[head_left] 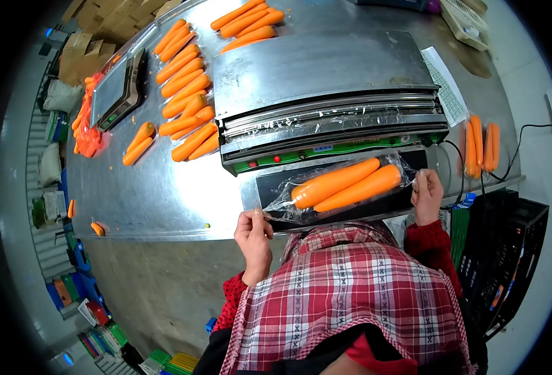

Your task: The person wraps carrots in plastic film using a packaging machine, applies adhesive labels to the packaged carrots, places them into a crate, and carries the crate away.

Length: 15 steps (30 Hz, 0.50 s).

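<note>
Now the left hand (254, 242) and right hand (428, 194) pinch a clear, crinkled bag (346, 185) by its ends, two smooth orange carrots (358, 190) inside.

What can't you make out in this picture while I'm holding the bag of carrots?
All in the head view:
- Ends of the bag of carrots: partly hidden by the fingers of your left hand and right hand.
- Printed sheet: its text is too small to read.
- Control panel: its markings are too small.
- Scale: any reading is too small.
- Dark object: cut off by the top edge.
</note>
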Motion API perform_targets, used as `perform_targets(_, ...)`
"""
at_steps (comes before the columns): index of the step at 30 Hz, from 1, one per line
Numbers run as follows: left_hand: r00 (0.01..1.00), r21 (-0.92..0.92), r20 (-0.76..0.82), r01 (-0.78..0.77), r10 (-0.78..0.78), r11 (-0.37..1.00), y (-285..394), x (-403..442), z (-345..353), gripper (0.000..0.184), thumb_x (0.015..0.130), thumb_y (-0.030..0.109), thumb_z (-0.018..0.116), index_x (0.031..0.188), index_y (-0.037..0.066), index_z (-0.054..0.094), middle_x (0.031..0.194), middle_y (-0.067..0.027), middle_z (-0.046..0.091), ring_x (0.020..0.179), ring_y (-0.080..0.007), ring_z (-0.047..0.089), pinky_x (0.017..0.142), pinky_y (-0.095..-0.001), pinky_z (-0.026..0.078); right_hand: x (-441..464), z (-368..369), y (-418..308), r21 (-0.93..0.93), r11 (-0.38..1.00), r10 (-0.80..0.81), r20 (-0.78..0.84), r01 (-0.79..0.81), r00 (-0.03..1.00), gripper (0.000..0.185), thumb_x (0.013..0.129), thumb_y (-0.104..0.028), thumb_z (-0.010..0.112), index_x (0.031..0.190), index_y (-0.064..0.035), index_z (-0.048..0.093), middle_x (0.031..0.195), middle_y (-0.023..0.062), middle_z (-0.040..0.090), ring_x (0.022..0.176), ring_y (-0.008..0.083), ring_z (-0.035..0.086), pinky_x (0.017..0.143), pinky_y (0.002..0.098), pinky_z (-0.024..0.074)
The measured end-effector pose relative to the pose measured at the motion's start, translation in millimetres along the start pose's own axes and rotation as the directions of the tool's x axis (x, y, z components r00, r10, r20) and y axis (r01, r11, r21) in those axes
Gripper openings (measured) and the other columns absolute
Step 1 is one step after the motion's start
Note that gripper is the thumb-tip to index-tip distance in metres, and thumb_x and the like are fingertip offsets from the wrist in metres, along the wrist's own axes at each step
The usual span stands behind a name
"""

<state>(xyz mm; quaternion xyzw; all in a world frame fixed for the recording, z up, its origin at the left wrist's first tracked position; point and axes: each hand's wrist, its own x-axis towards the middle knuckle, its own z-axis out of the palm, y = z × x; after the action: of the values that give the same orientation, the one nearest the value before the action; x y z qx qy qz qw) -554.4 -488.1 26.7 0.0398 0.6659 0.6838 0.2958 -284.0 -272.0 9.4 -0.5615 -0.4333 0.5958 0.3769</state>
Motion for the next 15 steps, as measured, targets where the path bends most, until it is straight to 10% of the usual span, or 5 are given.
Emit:
perform_targets(4, 0.97, 0.133, 0.136, 0.182, -0.2, 0.974, -2.1, 3.3, -4.2, 0.022, 0.097, 0.019, 0.057, 0.083, 0.002, 0.058, 0.076, -0.006, 0.06, 0.048, -0.007, 0.044, 0.044, -0.0224, 0.034, 17.3, -6.6, 13.9, -0.302, 0.89, -0.347, 0.039, 0.342, 0.937, 0.015, 0.097, -0.019, 0.055, 0.086, -0.0091, 0.056, 0.066, -0.0054, 0.047, 0.048, 0.0016, 0.037, 0.043, 0.0184, 0.0277)
perform_targets(12, 0.993, -0.072, 0.108, 0.063, -0.055, 0.995, -4.4, -3.2, 14.3, 0.02, 0.099, 0.021, 0.053, 0.087, 0.005, 0.052, 0.075, -0.0088, 0.06, 0.048, -0.0078, 0.044, 0.044, -0.0214, 0.035, 8.8, -10.2, -21.2, -0.227, 0.974, 0.015, 0.001, -0.014, 1.0, 0.02, 0.094, -0.017, 0.061, 0.084, 0.0007, 0.062, 0.065, -0.0013, 0.055, 0.059, 0.0056, 0.048, 0.053, 0.0237, 0.0388)
perform_targets(13, 0.99, -0.088, 0.129, 0.062, -0.05, 0.994, -7.8, -1.0, 13.2, 0.022, 0.1, 0.023, 0.052, 0.086, 0.006, 0.049, 0.072, -0.0071, 0.056, 0.048, -0.0075, 0.043, 0.043, -0.0213, 0.034, 13.6, -6.1, -13.7, -0.299, 0.931, -0.181, 0.118, 0.209, 0.976, 0.023, 0.093, -0.019, 0.062, 0.084, 0.0023, 0.064, 0.068, 0.001, 0.058, 0.062, 0.0066, 0.051, 0.057, 0.0244, 0.0414)
perform_targets(15, 0.994, -0.089, 0.053, 0.103, -0.099, 0.991, -11.4, 0.8, 15.6, 0.023, 0.099, 0.024, 0.052, 0.084, 0.008, 0.047, 0.062, -0.0028, 0.048, 0.043, -0.0068, 0.038, 0.038, -0.022, 0.029, 19.2, 5.5, -11.0, -0.198, 0.965, -0.146, 0.13, 0.17, 0.981, 0.027, 0.093, -0.02, 0.06, 0.079, 0.003, 0.063, 0.067, 0.0024, 0.059, 0.064, 0.0072, 0.052, 0.058, 0.0247, 0.0421)
